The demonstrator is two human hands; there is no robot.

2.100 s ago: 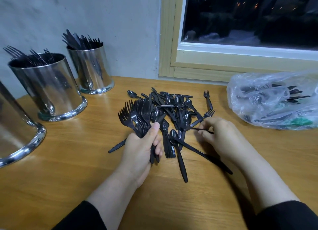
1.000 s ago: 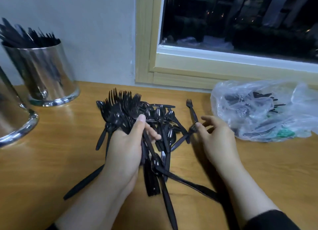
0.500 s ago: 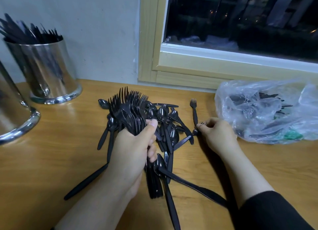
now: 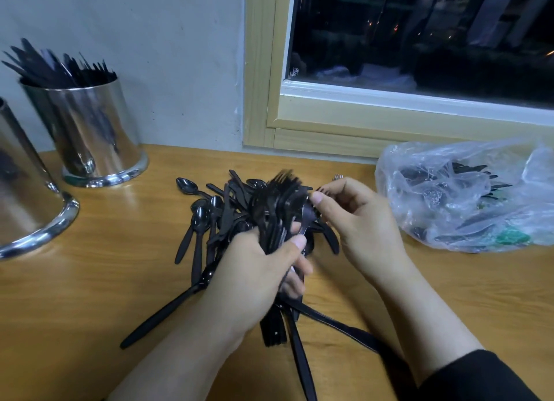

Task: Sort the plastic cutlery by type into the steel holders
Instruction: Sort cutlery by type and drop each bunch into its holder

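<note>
left hand (image 4: 254,268) grips forks (image 4: 278,202) | right hand (image 4: 359,220) pinches fork | bag (image 4: 467,196) right

I am looking at a wooden desk (image 4: 90,280) butting against a pale plastered wall (image 4: 165,56), where a light wood-framed window (image 4: 260,71) is showing darkness outside and the desk's varnish is catching indoor light.

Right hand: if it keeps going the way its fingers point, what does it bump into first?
Probably the forks bunched in the left hand. The right hand points left at them, fingertips nearly touching, though depth is unclear.
</note>
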